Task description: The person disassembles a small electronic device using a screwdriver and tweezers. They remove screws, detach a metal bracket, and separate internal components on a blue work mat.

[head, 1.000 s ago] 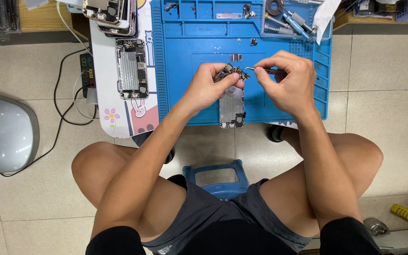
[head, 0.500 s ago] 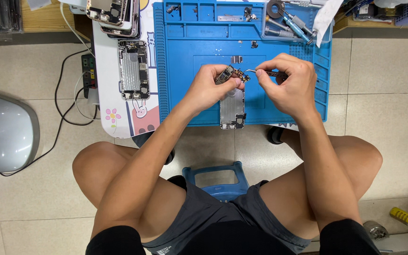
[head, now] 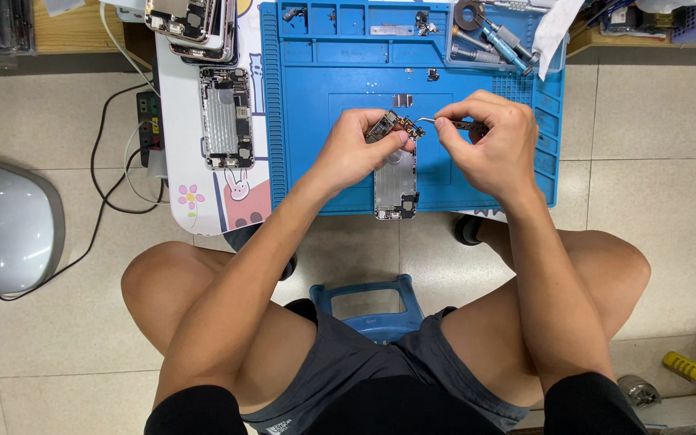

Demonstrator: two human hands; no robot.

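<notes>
A small phone part [head: 392, 126] sits pinched in my left hand [head: 356, 153], just above the opened phone shell [head: 395, 185] lying on the blue mat [head: 308, 121]. My right hand [head: 493, 149] grips thin tweezers [head: 445, 122], tip touching that part. Another stripped phone [head: 225, 117] lies well to the left, screwdrivers [head: 493, 36] in the mat's far corner.

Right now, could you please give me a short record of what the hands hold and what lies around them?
left hand: pinches a small circuit part
right hand: holds curved tweezers, tip at the part
under the hands: opened phone shell on the blue work mat
left of mat: another opened phone
mat's far right corner: screwdrivers
</notes>
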